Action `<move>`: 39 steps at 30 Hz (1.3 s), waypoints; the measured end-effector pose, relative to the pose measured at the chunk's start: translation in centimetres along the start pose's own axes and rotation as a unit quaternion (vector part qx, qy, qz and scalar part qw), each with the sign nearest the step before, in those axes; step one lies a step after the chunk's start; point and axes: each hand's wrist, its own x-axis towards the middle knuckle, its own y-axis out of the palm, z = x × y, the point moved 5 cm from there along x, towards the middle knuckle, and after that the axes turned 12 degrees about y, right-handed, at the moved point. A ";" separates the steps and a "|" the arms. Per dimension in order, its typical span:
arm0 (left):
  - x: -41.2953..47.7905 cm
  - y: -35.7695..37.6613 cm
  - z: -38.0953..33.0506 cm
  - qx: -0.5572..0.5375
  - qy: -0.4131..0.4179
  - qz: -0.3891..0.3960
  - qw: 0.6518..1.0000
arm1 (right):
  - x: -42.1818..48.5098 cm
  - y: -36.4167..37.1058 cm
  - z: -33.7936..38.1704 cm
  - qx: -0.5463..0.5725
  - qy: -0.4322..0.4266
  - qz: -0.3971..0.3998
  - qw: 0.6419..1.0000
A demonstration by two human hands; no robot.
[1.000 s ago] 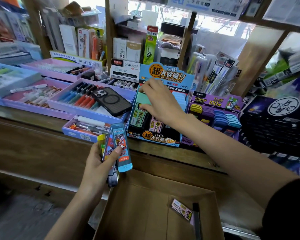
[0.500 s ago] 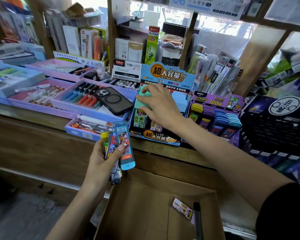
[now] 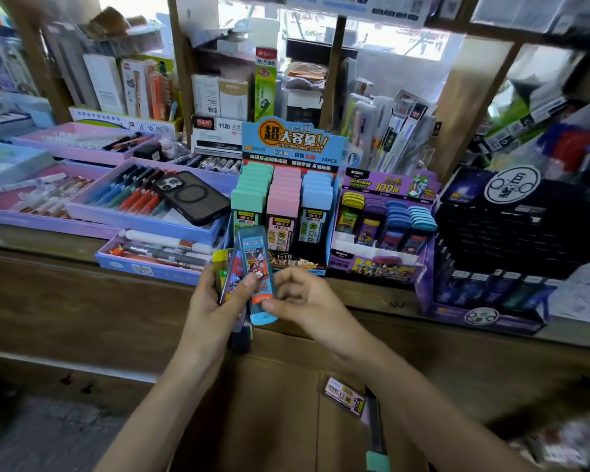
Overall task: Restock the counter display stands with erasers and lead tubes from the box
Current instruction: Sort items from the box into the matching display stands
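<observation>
Over box (image 3: 273, 407), left hand (image 3: 209, 303) gripping lead tubes (image 3: 257, 264) (right hand (image 3: 309, 301) pinching)

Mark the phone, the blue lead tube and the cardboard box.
phone (image 3: 193, 198): head view, middle of its dark back.
blue lead tube (image 3: 257, 264): head view, printed front label.
cardboard box (image 3: 280, 420): head view, bare inner wall.

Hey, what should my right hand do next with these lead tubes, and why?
Probably pinch the blue tube, fronting the bunch the left hand grips, and slide it free: the right hand touches its lower end with the thumb, and the purple stand has matching blue-capped rows.
</observation>
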 end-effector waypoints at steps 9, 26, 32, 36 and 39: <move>-0.7 5.6 0.7 0.015 0.002 0.078 0.997 | -6.1 -10.5 3.3 -0.051 -0.121 -0.189 0.973; -1.4 9.9 2.5 0.058 -0.013 0.135 0.989 | -5.5 -21.9 8.7 -0.538 -0.131 -0.293 0.779; -1.5 10.0 2.9 0.067 -0.011 0.134 0.989 | -2.3 -21.8 7.4 -0.598 -0.084 -0.261 0.754; -1.5 10.2 3.1 0.063 -0.007 0.149 0.987 | -0.9 -21.5 7.1 -0.637 -0.072 -0.256 0.723; -1.5 10.3 3.4 0.059 -0.007 0.156 0.986 | -0.5 -21.5 6.8 -0.661 -0.075 -0.255 0.702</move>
